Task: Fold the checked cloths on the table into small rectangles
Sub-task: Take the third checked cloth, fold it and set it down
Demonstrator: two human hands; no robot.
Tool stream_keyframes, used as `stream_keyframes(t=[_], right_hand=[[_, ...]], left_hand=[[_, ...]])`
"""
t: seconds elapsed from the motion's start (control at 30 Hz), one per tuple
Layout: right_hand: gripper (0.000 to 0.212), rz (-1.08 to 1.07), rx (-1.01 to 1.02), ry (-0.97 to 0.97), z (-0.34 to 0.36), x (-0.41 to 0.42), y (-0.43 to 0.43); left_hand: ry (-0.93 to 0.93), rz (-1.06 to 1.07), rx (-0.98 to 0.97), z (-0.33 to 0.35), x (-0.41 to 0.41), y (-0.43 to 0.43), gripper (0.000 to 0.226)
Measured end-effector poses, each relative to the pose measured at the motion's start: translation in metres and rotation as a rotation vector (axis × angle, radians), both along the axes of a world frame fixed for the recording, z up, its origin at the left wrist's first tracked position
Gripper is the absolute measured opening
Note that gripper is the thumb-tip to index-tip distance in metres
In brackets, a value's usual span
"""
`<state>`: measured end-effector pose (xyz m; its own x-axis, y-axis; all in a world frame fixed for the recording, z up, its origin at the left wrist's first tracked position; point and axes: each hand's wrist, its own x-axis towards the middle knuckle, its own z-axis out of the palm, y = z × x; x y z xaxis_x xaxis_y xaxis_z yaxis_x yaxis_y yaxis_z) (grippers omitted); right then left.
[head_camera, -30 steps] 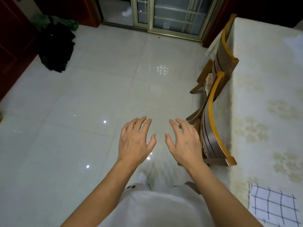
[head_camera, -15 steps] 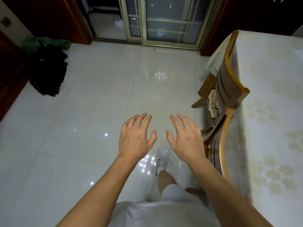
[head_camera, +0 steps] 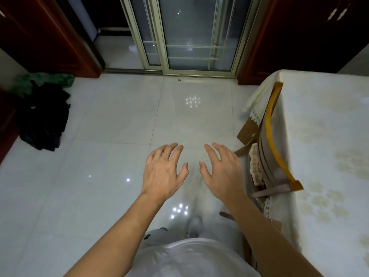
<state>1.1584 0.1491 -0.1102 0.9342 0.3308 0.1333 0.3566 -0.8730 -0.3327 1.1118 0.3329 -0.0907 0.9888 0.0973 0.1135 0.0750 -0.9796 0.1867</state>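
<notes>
- Head view: left hand (head_camera: 162,172) and right hand (head_camera: 221,172) hover side by side over the floor tiles (head_camera: 99,136), palms down, fingers spread and loose, gripping nothing.
- table (head_camera: 329,136) with a cream cover is at the right edge, with a chair (head_camera: 273,148) tucked against it. The right hand is near the chair, not touching it.
- checked cloths are not in view.
- Step, likely: getting to the table, no fold begun.
- Next probably calls for turning right, finding a cloth and pinching its corners.

Plain white shirt (head_camera: 191,258), bare forearms (head_camera: 123,232), pale grey-white shoe (head_camera: 195,226).
</notes>
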Motion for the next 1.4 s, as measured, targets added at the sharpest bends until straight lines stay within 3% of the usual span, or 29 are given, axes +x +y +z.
stream_keyframes(t=[0.9, 1.4], right_hand=[[0.055, -0.209, -0.152, 0.069, 0.002, 0.384, 0.109], [0.059, -0.364, -0.099, 0.117, -0.009, 0.532, 0.092]], left_hand=[[0.022, -0.22, -0.115, -0.018, 0.436, 0.111, 0.056], [0.032, -0.411, -0.026, -0.026, 0.609, 0.089, 0.054]])
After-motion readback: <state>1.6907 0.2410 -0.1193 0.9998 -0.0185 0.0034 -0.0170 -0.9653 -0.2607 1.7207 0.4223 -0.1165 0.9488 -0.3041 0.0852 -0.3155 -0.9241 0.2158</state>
